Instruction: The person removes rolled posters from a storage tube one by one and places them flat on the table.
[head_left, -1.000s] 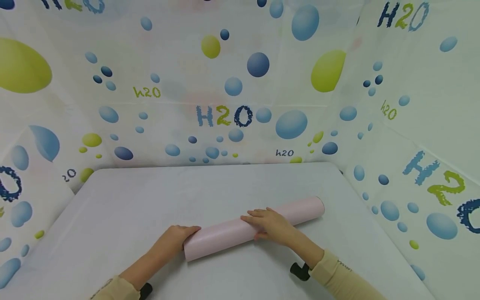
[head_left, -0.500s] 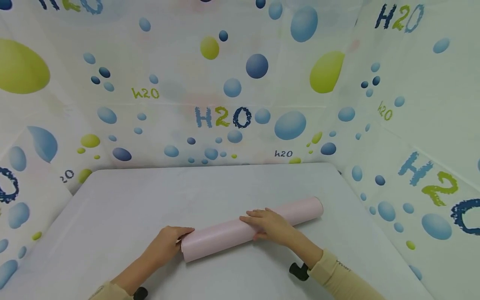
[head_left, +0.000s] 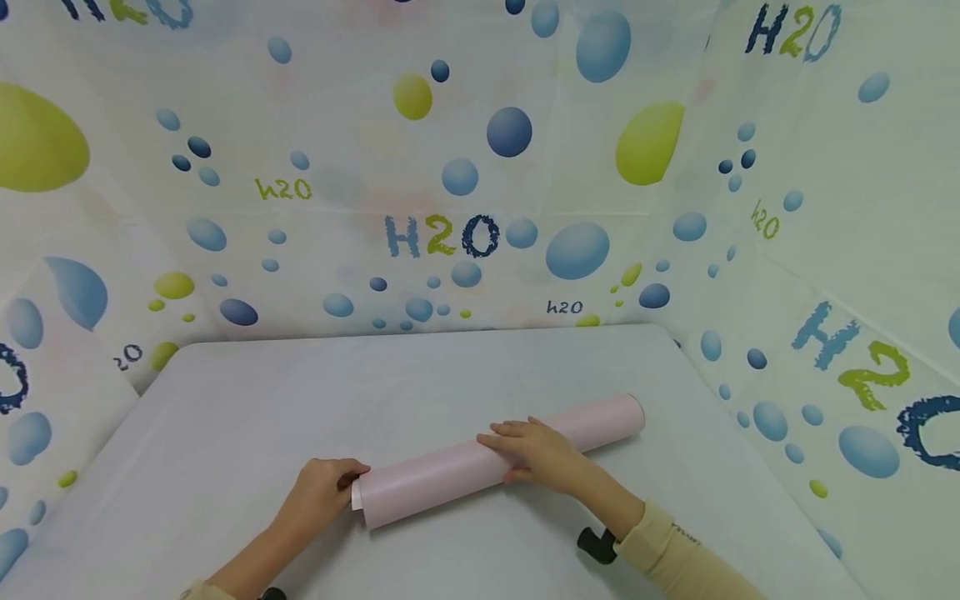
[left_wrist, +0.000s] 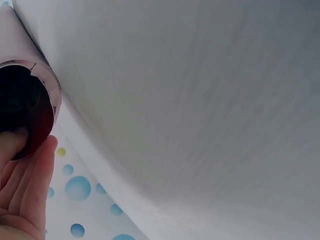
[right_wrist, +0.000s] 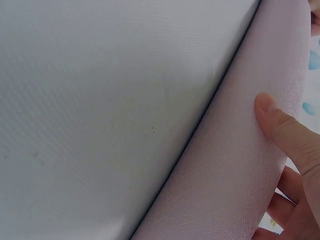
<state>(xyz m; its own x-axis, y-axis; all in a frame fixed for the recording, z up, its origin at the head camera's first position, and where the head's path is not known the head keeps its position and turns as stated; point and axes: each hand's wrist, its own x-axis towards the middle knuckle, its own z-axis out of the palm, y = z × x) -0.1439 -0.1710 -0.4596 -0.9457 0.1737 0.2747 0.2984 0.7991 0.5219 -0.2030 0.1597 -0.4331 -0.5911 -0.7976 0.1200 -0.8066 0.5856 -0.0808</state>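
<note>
A rolled pink mat with a fine leathery grain lies slantwise on the white table, its right end farther away. My left hand pinches the rim at its left end. In the left wrist view, that hand's thumb reaches inside the dark hollow while the fingers lie outside. A pale inner layer juts a little from this end. Across the mat's middle, my right hand holds it, fingers over the far side. Its thumb presses the near surface in the right wrist view.
The white table spreads around the mat on every side. Behind and beside it hang white sheets printed with blue and green bubbles and H2O lettering. A black wrist device shows under the right forearm.
My left hand has drawn leftward along the mat's end, and a pale inner layer now sticks out there. The right hand stays where it was on the mat.
</note>
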